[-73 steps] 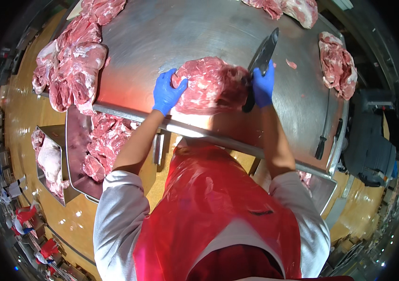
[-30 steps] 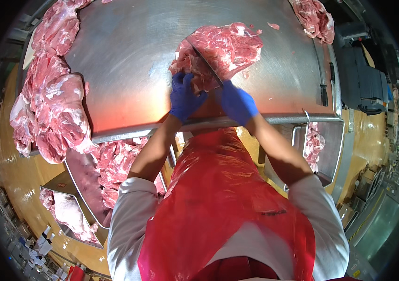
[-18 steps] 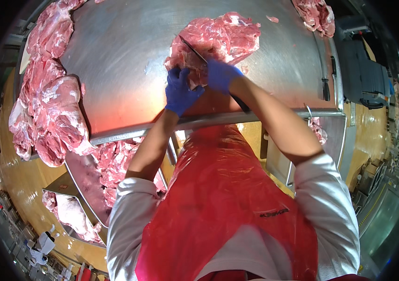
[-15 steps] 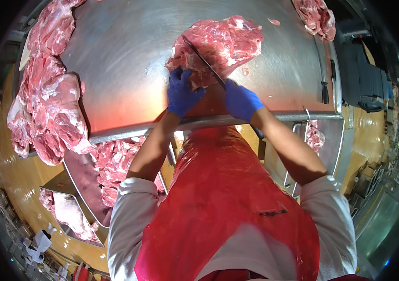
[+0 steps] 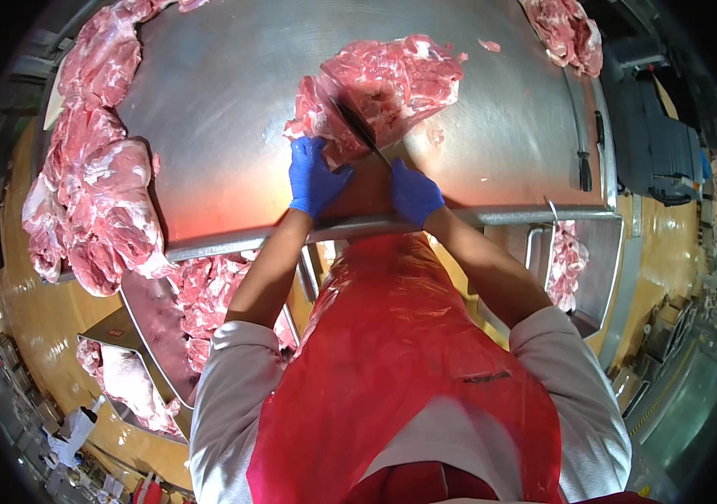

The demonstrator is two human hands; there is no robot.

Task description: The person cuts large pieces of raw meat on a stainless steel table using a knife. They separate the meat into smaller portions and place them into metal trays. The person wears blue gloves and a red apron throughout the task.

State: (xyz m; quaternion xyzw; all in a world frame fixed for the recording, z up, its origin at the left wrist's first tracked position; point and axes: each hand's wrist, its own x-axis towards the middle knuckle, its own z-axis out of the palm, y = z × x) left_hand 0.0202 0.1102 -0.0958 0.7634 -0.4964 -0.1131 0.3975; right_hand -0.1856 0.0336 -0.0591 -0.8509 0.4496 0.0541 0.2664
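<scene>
A large piece of raw meat (image 5: 409, 80) lies on the steel table (image 5: 224, 109) in front of me. My right hand (image 5: 416, 193), in a blue glove, is closed round the handle of a knife (image 5: 363, 130). The dark, narrow blade slants up and left into the meat, and a cut parts the left portion from the rest. My left hand (image 5: 315, 178), also blue-gloved, grips the near left edge of the meat, its fingertips partly hidden against it. How deep the blade sits cannot be seen.
Large meat pieces (image 5: 106, 185) line the table's left side; another (image 5: 564, 34) sits far right. A sharpening steel (image 5: 583, 160) lies along the right edge. Below the front edge, bins hold meat at left (image 5: 207, 294) and right (image 5: 567, 260). A hook (image 5: 553, 208) hangs on the rim.
My right hand has drawn the knife back toward me and slightly left. The cut has opened wider, and my left hand has shifted a little left with the meat's edge.
</scene>
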